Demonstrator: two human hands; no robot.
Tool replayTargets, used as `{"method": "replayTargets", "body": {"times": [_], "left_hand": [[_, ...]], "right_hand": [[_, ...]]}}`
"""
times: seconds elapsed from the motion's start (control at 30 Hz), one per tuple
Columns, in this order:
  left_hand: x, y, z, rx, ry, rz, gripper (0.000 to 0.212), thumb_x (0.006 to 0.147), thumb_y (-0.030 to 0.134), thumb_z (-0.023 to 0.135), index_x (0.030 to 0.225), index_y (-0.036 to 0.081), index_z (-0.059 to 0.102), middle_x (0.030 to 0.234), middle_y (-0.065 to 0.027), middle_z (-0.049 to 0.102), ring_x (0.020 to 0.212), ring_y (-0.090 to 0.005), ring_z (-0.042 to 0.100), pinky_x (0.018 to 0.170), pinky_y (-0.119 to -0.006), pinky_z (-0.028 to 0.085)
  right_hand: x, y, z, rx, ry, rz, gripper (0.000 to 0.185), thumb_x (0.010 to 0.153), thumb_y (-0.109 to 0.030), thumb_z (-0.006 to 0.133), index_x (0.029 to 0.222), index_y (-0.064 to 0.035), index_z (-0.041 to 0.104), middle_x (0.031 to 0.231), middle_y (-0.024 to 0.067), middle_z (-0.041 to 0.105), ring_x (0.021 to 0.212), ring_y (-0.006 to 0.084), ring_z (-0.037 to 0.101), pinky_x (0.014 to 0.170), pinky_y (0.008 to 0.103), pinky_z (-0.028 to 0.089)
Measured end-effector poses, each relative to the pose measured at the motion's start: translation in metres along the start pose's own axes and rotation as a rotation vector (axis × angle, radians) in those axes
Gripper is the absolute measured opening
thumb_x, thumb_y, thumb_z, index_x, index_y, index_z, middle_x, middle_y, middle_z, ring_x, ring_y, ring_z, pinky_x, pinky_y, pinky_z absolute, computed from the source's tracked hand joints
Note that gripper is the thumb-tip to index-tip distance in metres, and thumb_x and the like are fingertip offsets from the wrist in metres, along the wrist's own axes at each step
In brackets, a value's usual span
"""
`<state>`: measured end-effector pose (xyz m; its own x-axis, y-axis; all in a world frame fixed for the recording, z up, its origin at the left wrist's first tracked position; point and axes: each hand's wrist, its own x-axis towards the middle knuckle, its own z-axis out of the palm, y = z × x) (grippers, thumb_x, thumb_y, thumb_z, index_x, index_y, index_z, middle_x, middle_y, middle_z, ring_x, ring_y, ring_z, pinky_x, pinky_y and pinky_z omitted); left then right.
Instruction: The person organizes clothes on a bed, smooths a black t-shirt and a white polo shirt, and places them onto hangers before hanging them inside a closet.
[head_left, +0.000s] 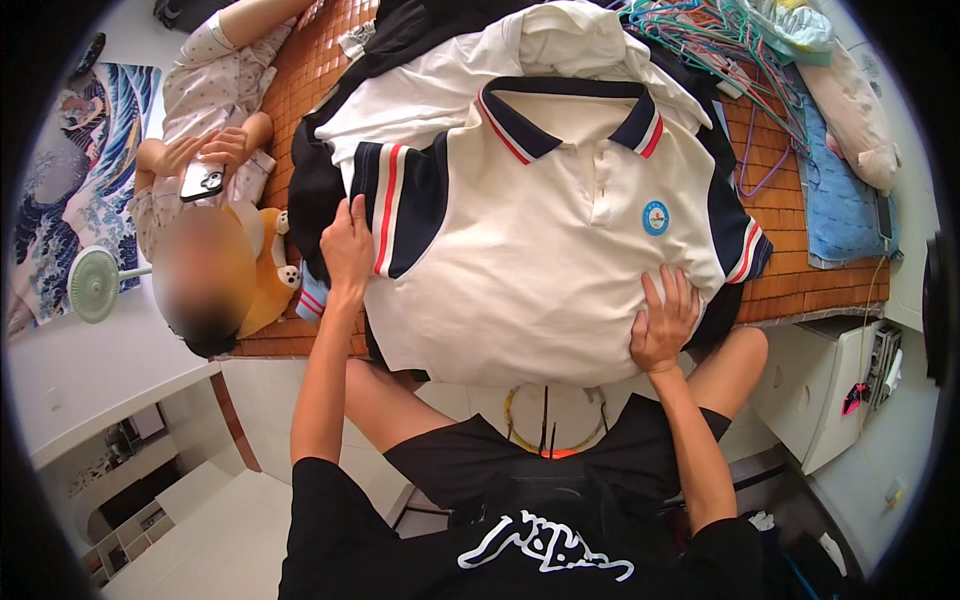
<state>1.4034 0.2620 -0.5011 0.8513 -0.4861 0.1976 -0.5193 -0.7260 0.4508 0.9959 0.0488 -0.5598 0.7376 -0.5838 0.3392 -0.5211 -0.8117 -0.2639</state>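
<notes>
A white polo shirt (517, 262) with a navy collar (517, 131) and navy, red-striped sleeves lies spread front side up before me. Its chest bears a round blue badge (655, 218). At the left sleeve's cuff, my left hand (349, 244) pinches the fabric between thumb and fingers. My right hand (666, 319) rests flat on the lower right of the shirt front, fingers spread. Beneath and behind the polo lie another white garment (420, 97) and black clothing (311, 169). The polo's lower hem hangs at the bed's near edge.
A brown tile mat (780, 247) covers the bed. Tangled plastic hangers (720, 52) lie at the far right, near a blue towel (840, 202) and a plush toy (851, 112). At left, another person lies holding a phone (202, 181), beside a yellow plush (270, 277).
</notes>
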Motion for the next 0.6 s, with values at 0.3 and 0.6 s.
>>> {"method": "replayTargets", "body": {"times": [0.3, 0.6], "left_hand": [[0.016, 0.016, -0.022, -0.056, -0.083, -0.093, 0.046, 0.095, 0.047, 0.057, 0.102, 0.003, 0.067, 0.092, -0.015, 0.067, 0.089, -0.0321, 0.065, 0.079, -0.041, 0.05], [0.062, 0.042, 0.014, 0.132, 0.101, 0.026, 0.059, 0.088, 0.047, 0.065, 0.116, -0.005, 0.061, 0.11, -0.0301, 0.063, 0.112, -0.044, 0.057, 0.094, -0.046, 0.045]], "right_hand": [[0.0, 0.002, 0.002, -0.008, 0.01, -0.001, 0.052, 0.082, -0.023, 0.049, 0.131, -0.0115, 0.06, 0.144, 0.0124, 0.048, 0.138, 0.0321, 0.038, 0.114, 0.0526, 0.022], [0.004, -0.004, 0.005, -0.026, 0.033, -0.02, 0.053, 0.081, -0.024, 0.05, 0.133, -0.0151, 0.058, 0.145, 0.0103, 0.047, 0.139, 0.031, 0.038, 0.114, 0.0521, 0.023]]}}
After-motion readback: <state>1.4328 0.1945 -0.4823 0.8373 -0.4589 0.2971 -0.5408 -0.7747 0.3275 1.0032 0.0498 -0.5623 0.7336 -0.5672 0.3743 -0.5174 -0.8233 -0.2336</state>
